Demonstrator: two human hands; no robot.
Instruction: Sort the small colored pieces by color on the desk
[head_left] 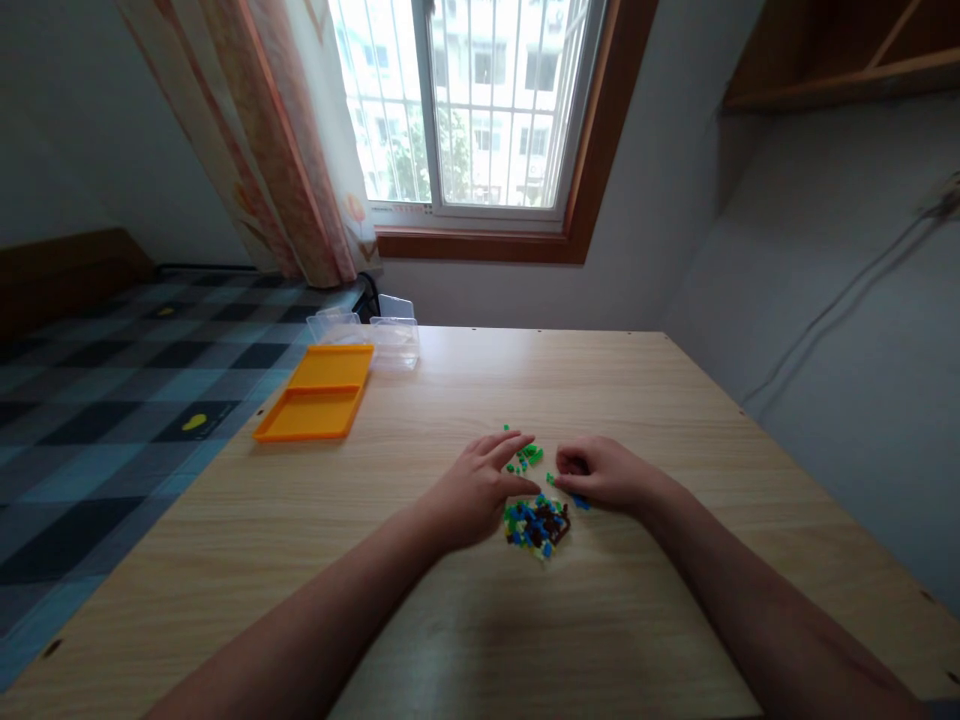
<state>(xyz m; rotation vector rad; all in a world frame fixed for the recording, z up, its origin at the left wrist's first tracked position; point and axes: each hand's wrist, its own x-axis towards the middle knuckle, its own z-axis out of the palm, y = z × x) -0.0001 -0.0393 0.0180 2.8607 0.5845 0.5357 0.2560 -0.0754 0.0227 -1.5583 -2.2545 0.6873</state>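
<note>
Small plastic bricks [538, 525] lay between the hands, inside the edges of the counter [667, 400]. The left hand [480, 490] had its grip released; the curled right hand's [606, 474] I couldn't tell. Open room reached the right edge; an orange tray [330, 368] sat near the left.

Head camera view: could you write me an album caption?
Left hand and right hand beside small colorful pieces on a wood-grain table, orange tray farther left.

The bare left forearm [322, 615] at lower left and bare right forearm [739, 590] at lower right taper smoothly toward slim wrists, bare left hand [480, 490] and right hand [607, 476].
</note>
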